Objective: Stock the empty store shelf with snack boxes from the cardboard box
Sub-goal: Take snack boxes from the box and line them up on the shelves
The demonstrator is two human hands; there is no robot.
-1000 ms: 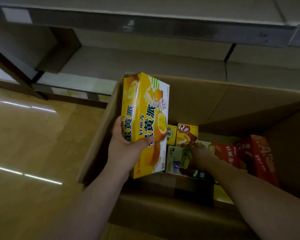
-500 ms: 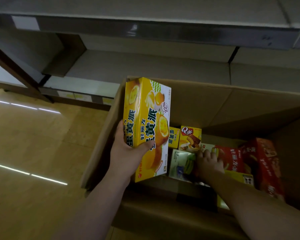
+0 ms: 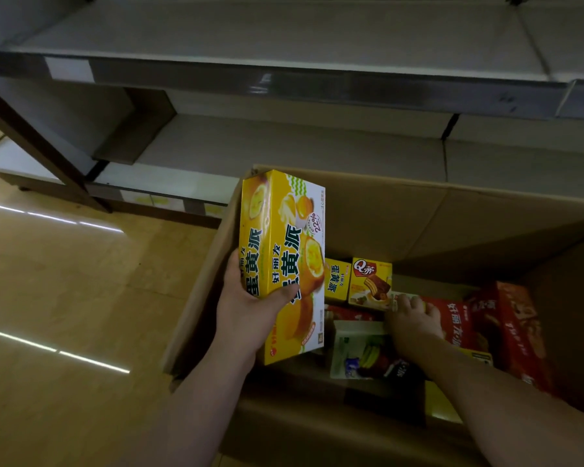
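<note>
My left hand [image 3: 250,308] grips a large yellow snack box [image 3: 284,237] by its lower part and holds it upright over the left side of the open cardboard box [image 3: 418,210]. My right hand [image 3: 415,320] reaches down inside the cardboard box, its fingers curled over the near end of a red snack box [image 3: 452,318]. Beyond the cardboard box, the lower store shelf [image 3: 284,153] is bare. The upper shelf [image 3: 284,35] above it is bare too.
Inside the cardboard box lie a small yellow box [image 3: 336,279], a yellow Q-brand cake box [image 3: 370,281], a white-green box [image 3: 358,352] and a dark red box [image 3: 513,332] at the right wall. Wooden floor [image 3: 64,298] spreads to the left.
My right hand has slid right from the white-green box to the red box. The yellow box in my left hand stays about where it was.
</note>
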